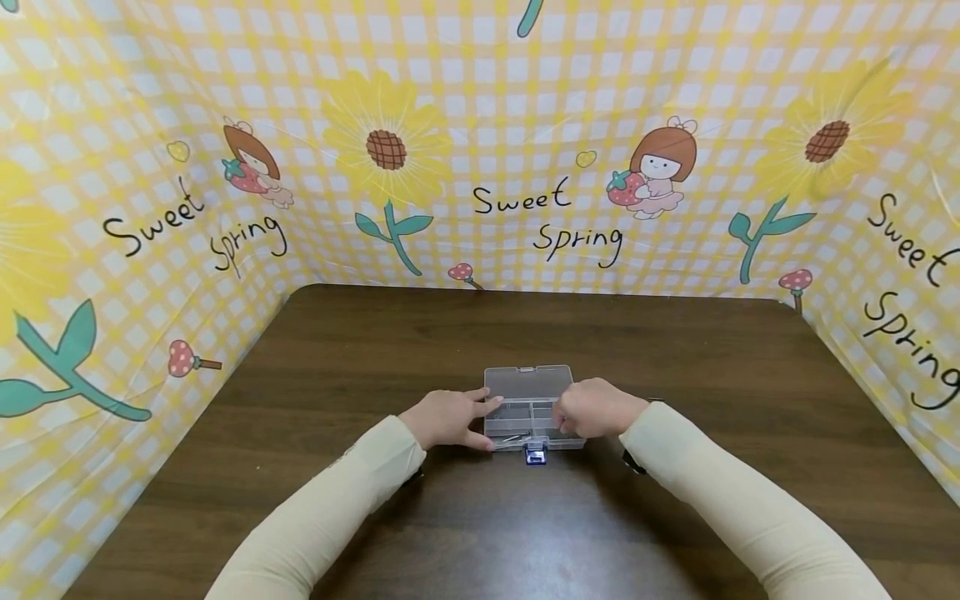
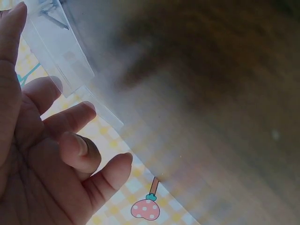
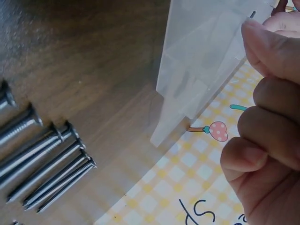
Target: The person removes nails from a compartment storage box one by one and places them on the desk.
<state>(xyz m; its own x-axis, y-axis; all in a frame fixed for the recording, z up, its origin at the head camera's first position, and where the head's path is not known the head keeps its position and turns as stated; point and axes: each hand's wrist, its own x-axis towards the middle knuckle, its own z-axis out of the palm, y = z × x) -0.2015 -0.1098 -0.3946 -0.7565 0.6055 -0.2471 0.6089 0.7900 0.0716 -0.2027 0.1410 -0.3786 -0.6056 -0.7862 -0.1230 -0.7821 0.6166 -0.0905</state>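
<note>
A clear plastic compartment box (image 1: pixel 510 424) stands on the table with its lid (image 1: pixel 528 381) raised at the back. My left hand (image 1: pixel 450 417) rests against the box's left side, its fingers (image 2: pixel 70 117) spread and fairly straight. A few thin metal pieces (image 1: pixel 514 437) lie in the front left compartment. My right hand (image 1: pixel 600 408) is over the right compartments with its fingers curled. Between thumb and forefinger it pinches a nail (image 3: pixel 253 14), of which only a short dark end shows. Several steel nails (image 3: pixel 51 164) lie side by side on the table near the right wrist.
A blue latch (image 1: pixel 536 455) hangs at the front of the box. The dark wooden table (image 1: pixel 390 342) is enclosed at the back and sides by a yellow checked cloth (image 1: pixel 480 108) with printed flowers.
</note>
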